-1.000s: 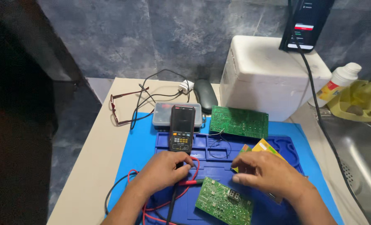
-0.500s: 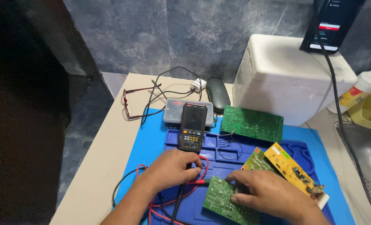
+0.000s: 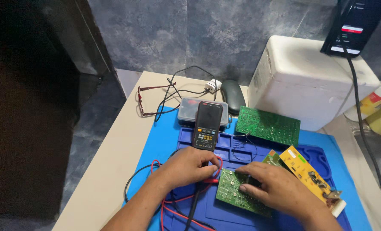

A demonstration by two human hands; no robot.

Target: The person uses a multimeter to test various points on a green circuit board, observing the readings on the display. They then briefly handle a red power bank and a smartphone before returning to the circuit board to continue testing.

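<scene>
At the near middle of the blue work mat, the small green circuit board lay flat, and my right hand rested on top of it with the fingers spread flat, pressing it down and gripping nothing. From that hand the free part of the board went out toward 9 o'clock, and its long axis ran from about 10 o'clock to 4 o'clock. My left hand was just beside the board's left edge, so both hands were near it, but only the right one touched it. The left hand was curled over the red test probe, whose tip pointed toward the board at 3 o'clock; whether the fingers really pinched it, I could not tell. Red and black leads ran under my left wrist.

At 12 o'clock from the left hand stood the multimeter, leaning on a grey plastic case. A larger green board lay at 1 o'clock, and a yellow board just beside my right hand at 2 o'clock. The mat was on a beige table, with a white foam box behind and a grey-blue wall.
</scene>
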